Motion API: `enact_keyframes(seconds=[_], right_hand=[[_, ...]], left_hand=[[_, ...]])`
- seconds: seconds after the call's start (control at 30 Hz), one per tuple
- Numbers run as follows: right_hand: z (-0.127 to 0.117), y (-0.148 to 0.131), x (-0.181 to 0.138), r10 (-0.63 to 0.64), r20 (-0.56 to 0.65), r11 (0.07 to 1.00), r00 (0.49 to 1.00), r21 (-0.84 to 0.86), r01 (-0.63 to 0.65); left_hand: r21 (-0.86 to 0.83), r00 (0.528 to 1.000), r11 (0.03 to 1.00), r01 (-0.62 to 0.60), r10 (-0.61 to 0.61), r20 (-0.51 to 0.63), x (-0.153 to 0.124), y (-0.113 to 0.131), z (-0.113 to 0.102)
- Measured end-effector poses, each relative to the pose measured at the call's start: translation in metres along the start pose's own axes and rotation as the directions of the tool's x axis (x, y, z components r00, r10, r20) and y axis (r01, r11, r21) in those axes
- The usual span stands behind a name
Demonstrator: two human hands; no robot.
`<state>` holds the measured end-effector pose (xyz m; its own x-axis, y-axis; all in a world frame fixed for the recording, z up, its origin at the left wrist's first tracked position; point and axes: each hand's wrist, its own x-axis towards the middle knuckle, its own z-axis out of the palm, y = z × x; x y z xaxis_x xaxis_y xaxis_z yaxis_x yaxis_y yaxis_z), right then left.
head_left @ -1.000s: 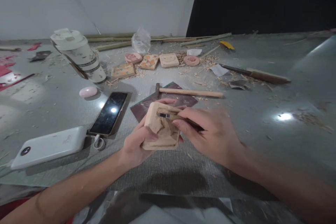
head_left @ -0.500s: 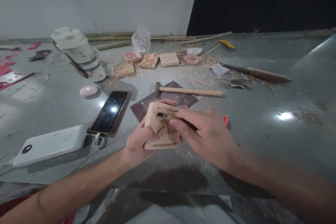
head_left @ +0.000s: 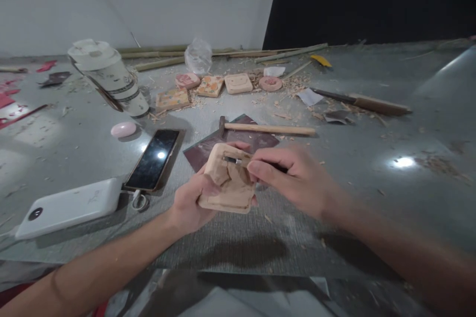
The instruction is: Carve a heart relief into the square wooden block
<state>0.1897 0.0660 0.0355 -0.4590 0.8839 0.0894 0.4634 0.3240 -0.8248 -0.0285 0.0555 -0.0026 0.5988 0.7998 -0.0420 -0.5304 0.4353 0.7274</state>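
A pale wooden block (head_left: 232, 192) with rounded corners and a carved, recessed face is tilted up toward me above the table. My left hand (head_left: 195, 198) is closed around its left side, thumb on the front and fingers behind. In my right hand (head_left: 284, 173) is a small carving tool (head_left: 233, 160), pinched between thumb and fingers. Its short metal tip lies against the upper part of the carved face; most of the handle is hidden in my grip. Beneath and beyond the block lie a dark red sheet of sandpaper (head_left: 243, 120) and a wooden-handled hammer (head_left: 269, 129).
At left are a phone (head_left: 152, 158), a white power bank (head_left: 70, 208), a pink mouse-like object (head_left: 124, 130) and a paper cup (head_left: 111, 79). Farther back sit several carved blocks (head_left: 238, 83) among wood shavings. A long dark tool (head_left: 364, 103) lies at right.
My right hand has shifted slightly right and drawn back, showing more of the tool's metal. The block has turned a little in my left hand. The red object by my right wrist is no longer visible.
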Motion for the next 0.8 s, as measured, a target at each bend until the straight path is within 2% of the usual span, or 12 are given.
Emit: enact_keyframes(seconds=[0.1,0.2,0.5,0.8], right_hand=[[0.001,-0.002,-0.001,-0.057,-0.09,0.989,0.994,-0.142,0.044],[0.002,-0.003,-0.003,-0.134,-0.129,0.965,0.983,-0.244,0.1],[0.004,-0.001,-0.007,-0.253,-0.12,0.863,0.96,-0.477,0.167],[0.007,0.0,-0.012,-0.338,-0.129,0.787,0.932,-0.583,0.204]], left_hand=[[0.007,1.0,1.0,-0.005,0.005,-0.017,0.0,0.0,-0.001],[0.027,0.999,0.999,-0.042,0.042,-0.018,0.001,0.001,-0.003],[0.074,0.994,0.993,-0.094,0.097,-0.046,0.003,0.001,0.001],[0.204,0.983,0.966,-0.157,0.172,-0.057,0.003,-0.005,-0.008]])
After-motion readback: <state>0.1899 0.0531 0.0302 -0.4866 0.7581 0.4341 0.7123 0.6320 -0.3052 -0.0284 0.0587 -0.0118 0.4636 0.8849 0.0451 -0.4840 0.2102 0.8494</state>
